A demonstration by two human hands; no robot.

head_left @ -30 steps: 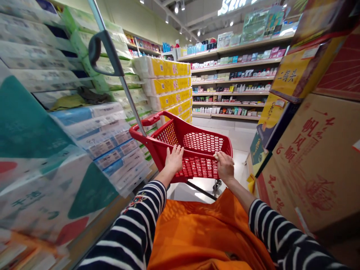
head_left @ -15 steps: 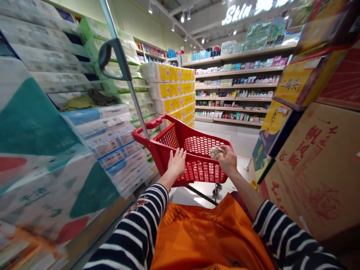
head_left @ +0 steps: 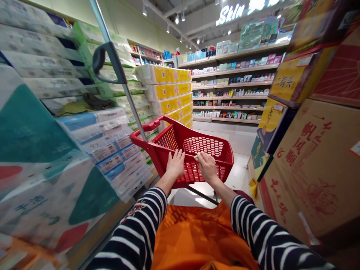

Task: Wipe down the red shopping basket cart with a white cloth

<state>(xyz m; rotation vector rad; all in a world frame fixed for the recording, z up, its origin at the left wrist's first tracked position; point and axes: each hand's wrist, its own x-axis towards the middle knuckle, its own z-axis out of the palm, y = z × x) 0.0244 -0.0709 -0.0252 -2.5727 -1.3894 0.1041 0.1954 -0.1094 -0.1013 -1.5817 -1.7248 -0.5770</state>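
A red plastic shopping cart (head_left: 165, 161) with perforated sides stands right in front of me. Against the near rim, my left hand (head_left: 176, 164) lies with its fingers stretched out, holding nothing. My right hand (head_left: 207, 167) is closed on a crumpled pale cloth (head_left: 197, 156) at the same rim, a little to the right of the left hand. Most of the cloth is hidden under the fingers. A metal pole with a grey loop handle (head_left: 120, 63) rises at the cart's left end.
Stacked tissue packs (head_left: 109, 153) line the left side, with a dark and olive cloth (head_left: 81, 105) lying on them. Yellow-wrapped packs (head_left: 168, 90) stand behind the cart. Cardboard cartons (head_left: 317, 157) rise close on the right. Shelves of cosmetics (head_left: 233, 95) fill the back.
My right hand has moved left along the cart's near rim with the cloth, toward my left hand. The left hand stays on the rim. The view has shifted slightly.
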